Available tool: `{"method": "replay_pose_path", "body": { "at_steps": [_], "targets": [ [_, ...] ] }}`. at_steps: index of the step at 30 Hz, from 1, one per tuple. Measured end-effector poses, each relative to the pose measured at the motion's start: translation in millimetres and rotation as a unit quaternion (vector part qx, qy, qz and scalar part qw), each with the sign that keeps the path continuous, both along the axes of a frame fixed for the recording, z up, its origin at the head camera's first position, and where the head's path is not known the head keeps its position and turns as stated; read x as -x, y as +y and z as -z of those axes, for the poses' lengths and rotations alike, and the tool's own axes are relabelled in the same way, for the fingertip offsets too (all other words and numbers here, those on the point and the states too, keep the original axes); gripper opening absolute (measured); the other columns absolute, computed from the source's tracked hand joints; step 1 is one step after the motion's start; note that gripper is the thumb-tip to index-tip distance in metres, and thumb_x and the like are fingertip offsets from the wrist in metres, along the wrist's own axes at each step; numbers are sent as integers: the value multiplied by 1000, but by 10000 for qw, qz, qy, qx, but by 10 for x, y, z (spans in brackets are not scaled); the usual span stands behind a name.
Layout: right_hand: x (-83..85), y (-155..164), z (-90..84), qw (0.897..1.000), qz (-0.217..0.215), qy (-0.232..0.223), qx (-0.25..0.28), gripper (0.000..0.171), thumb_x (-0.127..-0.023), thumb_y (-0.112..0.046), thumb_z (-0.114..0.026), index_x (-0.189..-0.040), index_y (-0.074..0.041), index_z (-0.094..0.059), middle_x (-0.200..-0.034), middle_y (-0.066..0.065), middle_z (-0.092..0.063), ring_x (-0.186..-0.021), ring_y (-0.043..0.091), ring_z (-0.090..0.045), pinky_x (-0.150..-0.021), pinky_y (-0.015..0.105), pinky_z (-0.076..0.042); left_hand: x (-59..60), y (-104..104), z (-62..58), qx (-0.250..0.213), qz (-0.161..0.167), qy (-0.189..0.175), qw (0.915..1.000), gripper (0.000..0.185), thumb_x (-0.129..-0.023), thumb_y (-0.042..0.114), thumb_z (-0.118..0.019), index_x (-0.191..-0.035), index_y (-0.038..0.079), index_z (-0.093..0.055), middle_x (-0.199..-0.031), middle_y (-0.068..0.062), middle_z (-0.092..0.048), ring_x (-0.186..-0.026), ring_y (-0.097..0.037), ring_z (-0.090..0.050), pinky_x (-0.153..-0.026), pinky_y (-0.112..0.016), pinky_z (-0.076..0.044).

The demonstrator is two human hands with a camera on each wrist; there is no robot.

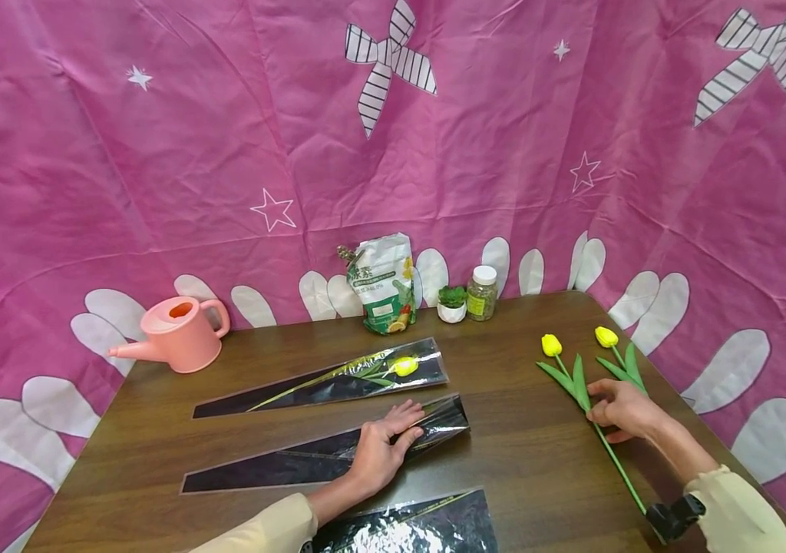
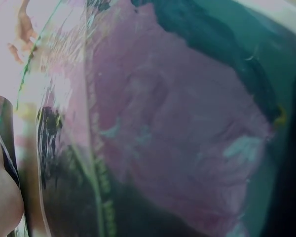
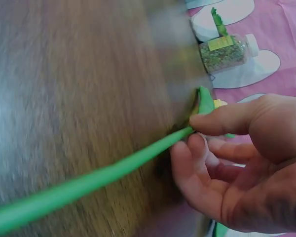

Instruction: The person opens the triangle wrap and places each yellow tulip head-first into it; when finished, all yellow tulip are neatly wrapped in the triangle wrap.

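Note:
My left hand (image 1: 400, 424) lies flat, fingers straight, on the wide end of the middle black-and-clear flower sleeve (image 1: 282, 465) on the wooden table (image 1: 517, 461). The left wrist view is filled by that glossy sleeve (image 2: 153, 128). My right hand (image 1: 596, 411) pinches the green stem of a yellow tulip (image 1: 551, 345) lying at the right of the table; thumb and fingertips (image 3: 200, 145) close on the stem (image 3: 89, 182). A second yellow tulip (image 1: 606, 336) lies just right of it. Behind the middle sleeve, another sleeve (image 1: 282, 392) holds a yellow tulip (image 1: 404, 366).
A third sleeve (image 1: 414, 526) lies at the near edge. A pink watering can (image 1: 175, 334) stands at the back left. A printed bag (image 1: 384, 283), a small potted plant (image 1: 452, 302) and a white-capped jar (image 1: 482, 293) line the back edge, against a pink cloth backdrop.

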State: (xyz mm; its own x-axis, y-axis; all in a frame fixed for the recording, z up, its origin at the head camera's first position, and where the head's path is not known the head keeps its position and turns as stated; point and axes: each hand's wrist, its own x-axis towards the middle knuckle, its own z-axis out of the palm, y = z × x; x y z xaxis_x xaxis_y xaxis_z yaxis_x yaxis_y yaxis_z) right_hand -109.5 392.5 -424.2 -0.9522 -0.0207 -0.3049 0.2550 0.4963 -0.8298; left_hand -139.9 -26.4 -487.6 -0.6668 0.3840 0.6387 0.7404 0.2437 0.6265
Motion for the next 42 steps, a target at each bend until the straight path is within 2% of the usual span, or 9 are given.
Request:
{"method": "replay_pose_path", "body": {
  "at_steps": [6, 10, 12, 15, 18, 23, 30, 35, 42],
  "targets": [
    [-38, 7, 65, 9943, -179, -271, 1015, 68, -91, 0, -61, -142, 18, -20, -89, 7, -57, -79, 18, -55, -65, 37, -58, -11, 1, -3, -46, 14, -19, 10000, 28, -84, -3, -76, -111, -4, -74, -114, -17, -71, -114, -41, -63, -98, -59, -45],
    [-54, 3, 108, 9859, -394, -129, 1623, 69, -95, -3, -60, -145, 15, -15, -97, 7, -61, -88, 17, -58, -73, 41, -58, -13, 4, 0, -44, 9, -15, 10000, 28, -84, -3, -76, -111, -4, -74, -113, -17, -71, -114, -41, -63, -97, -59, -45],
    [-60, -6, 125, 9807, -485, 42, 1896, 64, -97, -3, -59, -146, 11, -20, -99, 8, -62, -89, 17, -59, -75, 42, -58, -15, 5, 3, -33, -5, -22, 10000, 28, -84, -3, -76, -112, -3, -74, -114, -17, -71, -114, -40, -63, -97, -59, -45],
    [-71, -43, 135, 9726, -544, 335, 2234, 48, -99, -3, -58, -141, -5, -37, -99, 7, -61, -87, 16, -60, -74, 41, -58, -22, 4, 5, -16, -23, -49, 10000, 28, -84, -2, -77, -112, -3, -74, -114, -16, -71, -114, -38, -63, -98, -58, -45],
    [-72, -101, 148, 9638, -558, 697, 2511, 41, -99, 0, -56, -133, -20, -45, -98, 4, -59, -87, 16, -60, -72, 40, -59, -23, 3, 1, -12, -22, -103, 9999, 28, -84, -1, -77, -112, -3, -74, -115, -17, -70, -115, -37, -63, -98, -58, -45],
    [-30, -224, 145, 9510, -309, 1270, 2803, 41, -99, 5, -54, -131, -20, -46, -101, 3, -62, -90, 16, -61, -69, 38, -58, -6, 6, -8, -28, -8, -144, 9999, 28, -85, -1, -76, -113, -4, -74, -115, -18, -70, -116, -38, -62, -99, -58, -44],
    [65, -387, 86, 9323, 442, 1668, 3179, 43, -100, 3, -55, -133, -18, -37, -102, -2, -68, -93, 15, -65, -68, 33, -58, 2, 10, -23, 7, 28, -120, 9999, 27, -85, -1, -76, -112, -4, -74, -115, -18, -70, -115, -39, -62, -99, -59, -44],
    [136, -499, 72, 9012, 934, 2123, 3661, 46, -98, 8, -56, -131, -16, -36, -97, -1, -69, -89, 14, -68, -66, 31, -59, -1, 13, -28, 33, 45, -155, 9999, 26, -85, -1, -76, -111, -4, -74, -114, -19, -70, -115, -39, -62, -100, -58, -44],
    [246, -702, 49, 8346, 1988, 2885, 4251, 48, -94, 13, -58, -128, -11, -35, -96, 4, -66, -84, 17, -70, -65, 32, -61, -1, 24, -32, 19, 49, -179, 9998, 25, -85, -1, -76, -110, -4, -75, -114, -18, -70, -115, -39, -63, -100, -59, -44]
  ]
}}
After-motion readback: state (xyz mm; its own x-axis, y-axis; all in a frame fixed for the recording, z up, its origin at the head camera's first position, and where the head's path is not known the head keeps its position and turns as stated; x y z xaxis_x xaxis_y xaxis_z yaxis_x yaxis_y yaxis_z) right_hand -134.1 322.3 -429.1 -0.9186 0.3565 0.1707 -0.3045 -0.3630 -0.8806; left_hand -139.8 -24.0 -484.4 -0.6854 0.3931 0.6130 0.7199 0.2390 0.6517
